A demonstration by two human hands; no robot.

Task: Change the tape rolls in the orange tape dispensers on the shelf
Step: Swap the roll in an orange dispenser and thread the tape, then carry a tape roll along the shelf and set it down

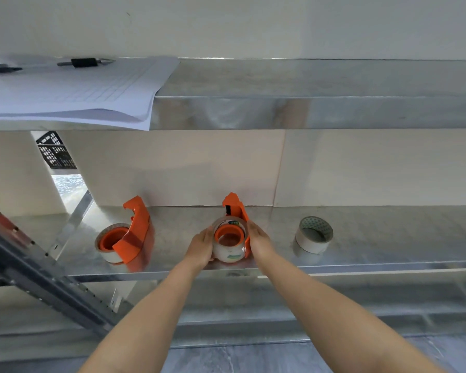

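Two orange tape dispensers stand on the middle metal shelf (pixel 361 254). The left dispenser (pixel 135 232) holds a clear roll and nobody touches it. At the middle dispenser (pixel 236 208), a clear tape roll (pixel 228 251) sits on the orange hub. My left hand (pixel 201 247) grips the roll from the left. My right hand (pixel 258 242) holds the dispenser's right side, fingers curled round its body. A loose white tape roll (pixel 314 235) lies on the shelf to the right.
An upper shelf (pixel 307 109) overhangs the work area, with a stack of paper sheets (pixel 73 95) and a black-gripped tool (pixel 85 62) on its left part. A slanted steel upright (pixel 38 270) runs at the left. A black crate (pixel 55 152) shows behind.
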